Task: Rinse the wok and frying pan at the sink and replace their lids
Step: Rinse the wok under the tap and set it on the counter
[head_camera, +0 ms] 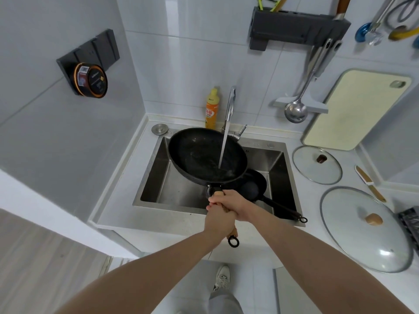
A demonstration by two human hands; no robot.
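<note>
Water from the tap (230, 103) hits the black wok (204, 155), tilted over the sink (154, 177); both hands' fingers (226, 201) grip its handle. Pan (255, 184) lies beneath; two lids (317, 171) on counter (328, 245)

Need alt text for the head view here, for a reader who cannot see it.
Both hands, left hand and right hand, grip the wok handle, holding it over the sink under running water from the tap. The frying pan lies in the sink; two glass lids rest on the counter at right.
</note>
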